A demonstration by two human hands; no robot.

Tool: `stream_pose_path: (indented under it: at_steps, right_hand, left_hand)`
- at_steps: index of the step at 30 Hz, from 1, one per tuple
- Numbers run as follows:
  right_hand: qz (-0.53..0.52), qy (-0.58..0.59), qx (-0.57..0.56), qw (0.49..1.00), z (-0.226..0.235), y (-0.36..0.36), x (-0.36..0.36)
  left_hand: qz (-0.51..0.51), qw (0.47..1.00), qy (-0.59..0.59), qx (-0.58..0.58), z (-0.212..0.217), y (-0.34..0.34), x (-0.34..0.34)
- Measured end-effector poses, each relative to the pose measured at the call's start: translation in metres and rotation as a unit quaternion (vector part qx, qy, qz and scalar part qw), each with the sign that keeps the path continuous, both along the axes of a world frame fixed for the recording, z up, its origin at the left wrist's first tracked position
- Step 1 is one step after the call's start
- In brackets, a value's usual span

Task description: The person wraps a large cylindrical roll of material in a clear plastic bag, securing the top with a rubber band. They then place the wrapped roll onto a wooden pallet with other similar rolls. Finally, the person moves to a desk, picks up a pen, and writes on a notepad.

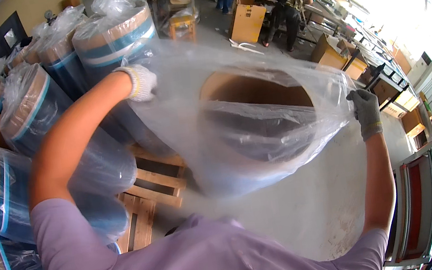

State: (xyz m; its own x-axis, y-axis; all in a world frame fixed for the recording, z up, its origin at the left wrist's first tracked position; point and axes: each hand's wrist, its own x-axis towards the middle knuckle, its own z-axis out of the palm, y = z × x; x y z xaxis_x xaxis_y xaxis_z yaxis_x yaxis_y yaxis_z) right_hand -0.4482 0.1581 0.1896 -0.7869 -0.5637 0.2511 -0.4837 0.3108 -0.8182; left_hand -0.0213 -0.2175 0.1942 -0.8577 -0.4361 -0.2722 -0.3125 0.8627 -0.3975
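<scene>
Left grip [140, 83] and right grip [365, 109], both clenched, hold a clear bag [175, 80] around a hollow cardboard cylinder [259, 86].

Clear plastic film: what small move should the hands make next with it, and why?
Probably ease the left hand and right hand together, gathering the film over the open cardboard tube. They hold it spread wide, while blue-banded rolls to the left have plastic bunched at their tops.
</scene>
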Motion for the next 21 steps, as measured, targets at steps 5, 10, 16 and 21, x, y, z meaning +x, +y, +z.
stream_pose_path:
  at_steps: [5, 10, 16, 21]
  right_hand:
    - [0.012, 0.041, -0.005, 0.999, -0.002, 0.009, -0.005]
    - [0.036, 0.016, 0.006, 0.999, -0.002, 0.002, 0.017]
    - [0.032, 0.072, 0.049, 0.996, -0.015, 0.006, 0.002]
    - [-0.051, 0.311, 0.033, 0.948, -0.016, 0.0, 0.018]
  left_hand:
    - [0.194, 0.938, 0.267, -0.106, 0.06, 0.006, 0.013]
    - [0.169, 0.857, 0.468, -0.135, 0.027, 0.035, 0.024]
    - [0.234, 0.926, 0.269, -0.121, 0.008, 0.04, 0.019]
    - [0.235, 0.884, 0.386, -0.123, -0.05, -0.037, 0.036]
